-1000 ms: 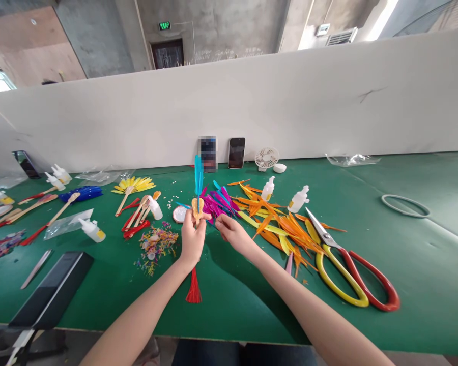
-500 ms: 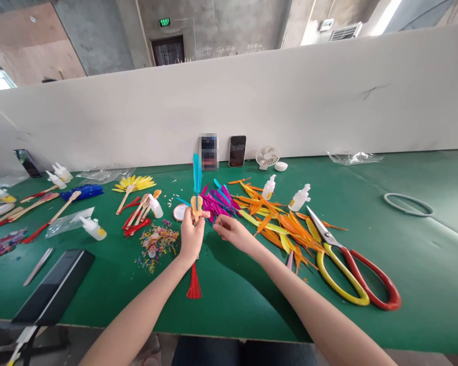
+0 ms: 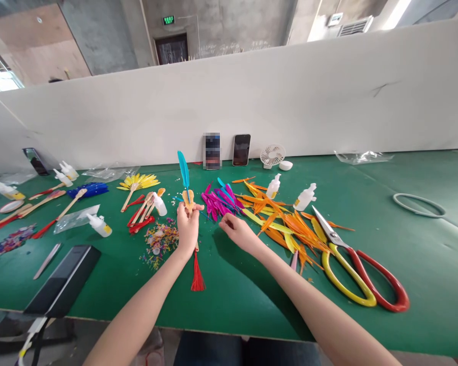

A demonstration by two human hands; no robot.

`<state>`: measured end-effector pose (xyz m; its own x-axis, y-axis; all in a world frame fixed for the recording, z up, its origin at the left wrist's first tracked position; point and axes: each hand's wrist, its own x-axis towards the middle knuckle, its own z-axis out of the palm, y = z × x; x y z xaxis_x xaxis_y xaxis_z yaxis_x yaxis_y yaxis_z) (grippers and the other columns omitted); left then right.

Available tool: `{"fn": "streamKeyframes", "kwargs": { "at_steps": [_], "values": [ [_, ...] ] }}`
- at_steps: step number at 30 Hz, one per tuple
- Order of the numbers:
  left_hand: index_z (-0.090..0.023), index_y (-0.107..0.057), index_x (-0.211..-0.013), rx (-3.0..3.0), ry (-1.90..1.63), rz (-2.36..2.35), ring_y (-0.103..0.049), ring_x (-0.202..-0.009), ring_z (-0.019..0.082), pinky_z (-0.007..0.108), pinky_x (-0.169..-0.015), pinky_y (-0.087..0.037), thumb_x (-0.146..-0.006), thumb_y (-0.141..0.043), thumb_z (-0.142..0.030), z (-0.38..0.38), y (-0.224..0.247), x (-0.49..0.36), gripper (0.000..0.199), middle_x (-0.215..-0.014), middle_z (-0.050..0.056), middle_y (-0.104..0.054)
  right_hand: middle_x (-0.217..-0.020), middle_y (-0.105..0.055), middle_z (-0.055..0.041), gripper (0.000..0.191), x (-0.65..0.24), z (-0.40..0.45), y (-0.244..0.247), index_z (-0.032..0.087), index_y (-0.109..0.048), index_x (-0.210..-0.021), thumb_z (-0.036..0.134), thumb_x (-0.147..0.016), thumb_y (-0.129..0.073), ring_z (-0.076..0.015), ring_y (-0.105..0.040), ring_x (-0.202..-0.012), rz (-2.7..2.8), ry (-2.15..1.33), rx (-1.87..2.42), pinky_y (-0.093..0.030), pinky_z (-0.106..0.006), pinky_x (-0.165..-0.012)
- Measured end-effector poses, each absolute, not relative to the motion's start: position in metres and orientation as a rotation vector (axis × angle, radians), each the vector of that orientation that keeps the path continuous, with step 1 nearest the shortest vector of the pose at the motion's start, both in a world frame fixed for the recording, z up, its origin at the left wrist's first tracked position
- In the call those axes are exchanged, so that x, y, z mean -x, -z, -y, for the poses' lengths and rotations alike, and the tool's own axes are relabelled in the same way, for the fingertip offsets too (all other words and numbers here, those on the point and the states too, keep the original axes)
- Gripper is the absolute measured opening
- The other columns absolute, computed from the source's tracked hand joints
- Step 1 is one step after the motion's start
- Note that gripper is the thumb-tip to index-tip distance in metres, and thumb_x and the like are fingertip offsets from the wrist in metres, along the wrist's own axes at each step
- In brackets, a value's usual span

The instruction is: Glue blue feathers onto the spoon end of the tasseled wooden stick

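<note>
My left hand [image 3: 188, 226] is closed around a flat wooden fan handle [image 3: 188, 199] near the middle of the table. One blue feather [image 3: 183, 169] stands up from the top of the handle, leaning slightly left. A red tassel [image 3: 197, 274] hangs below the hand. To the right, my right hand [image 3: 238, 231] is closed with its fingers curled together, apart from the handle; anything between the fingertips is hidden. Magenta feathers [image 3: 217, 204] lie just beyond my hands, with a few blue ones among them.
Orange and yellow feathers [image 3: 290, 223] and large scissors [image 3: 351, 259] lie right. Glue bottles [image 3: 305, 197] stand behind them. Left are small colourful pieces [image 3: 160, 239], a yellow feather fan [image 3: 139, 182], a blue feather fan [image 3: 89, 190] and a black box [image 3: 63, 279]. Phones [image 3: 241, 150] lean against the partition.
My left hand has shifted a little left and away from my right hand, and the handle with its blue feather now tilts left. The view has turned slightly left.
</note>
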<state>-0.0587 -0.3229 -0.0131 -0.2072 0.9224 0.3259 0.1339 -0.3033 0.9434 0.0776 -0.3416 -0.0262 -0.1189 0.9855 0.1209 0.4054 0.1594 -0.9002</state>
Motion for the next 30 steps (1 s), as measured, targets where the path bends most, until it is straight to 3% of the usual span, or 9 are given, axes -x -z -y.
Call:
{"fn": "streamKeyframes", "kwargs": {
  "at_steps": [11, 16, 20, 24, 30],
  "values": [
    [-0.019, -0.046, -0.074, -1.439, -1.516, -1.256, -0.056, -0.068, 0.014, 0.029, -0.073, -0.042, -0.071, -0.046, -0.013, 0.333, 0.009, 0.051, 0.007, -0.072, -0.001, -0.061, -0.06, -0.053, 0.0021, 0.006, -0.077, 0.336, 0.033, 0.019, -0.052, -0.066, 0.021, -0.063, -0.047, -0.0128, -0.055, -0.055, 1.358, -1.164, 1.26, -0.044, -0.028, -0.058],
    [-0.02, -0.044, -0.074, -1.471, -1.478, -1.218, -0.058, -0.067, 0.014, 0.029, -0.073, -0.042, -0.071, -0.044, -0.012, 0.344, 0.003, 0.046, 0.008, -0.067, -0.002, -0.06, -0.047, -0.048, 0.0041, 0.012, -0.073, 0.339, 0.033, 0.02, -0.046, -0.059, 0.03, -0.063, -0.052, -0.012, -0.049, -0.044, 1.354, -1.184, 1.292, -0.041, -0.026, -0.048],
    [-0.021, -0.044, -0.074, -1.485, -1.444, -1.155, -0.058, -0.069, 0.014, 0.028, -0.072, -0.043, -0.072, -0.044, -0.013, 0.353, 0.003, 0.042, 0.008, -0.067, -0.002, -0.059, -0.042, -0.039, 0.0052, 0.026, -0.069, 0.341, 0.033, 0.021, -0.038, -0.051, 0.038, -0.067, -0.05, -0.0105, -0.041, -0.041, 1.487, -0.947, 1.379, -0.032, -0.024, -0.043],
    [-0.021, -0.043, -0.074, -1.495, -1.421, -1.133, -0.057, -0.066, 0.014, 0.027, -0.069, -0.044, -0.072, -0.045, -0.014, 0.358, 0.006, 0.041, 0.007, -0.068, -0.002, -0.058, -0.048, -0.046, 0.0009, 0.028, -0.067, 0.339, 0.035, 0.019, -0.045, -0.055, 0.039, -0.075, -0.041, -0.0141, -0.047, -0.051, 1.639, -0.832, 1.375, -0.034, -0.025, -0.048],
    [-0.02, -0.044, -0.078, -1.485, -1.464, -1.109, -0.06, -0.078, 0.015, 0.028, -0.075, -0.044, -0.072, -0.042, -0.012, 0.357, 0.004, 0.043, 0.01, -0.077, 0.001, -0.061, -0.075, -0.06, -0.0048, 0.012, -0.046, 0.329, 0.042, 0.021, -0.055, -0.079, 0.021, -0.071, -0.046, -0.022, -0.057, -0.082, 1.805, -0.937, 1.02, -0.044, -0.033, -0.07]
  ]
}}
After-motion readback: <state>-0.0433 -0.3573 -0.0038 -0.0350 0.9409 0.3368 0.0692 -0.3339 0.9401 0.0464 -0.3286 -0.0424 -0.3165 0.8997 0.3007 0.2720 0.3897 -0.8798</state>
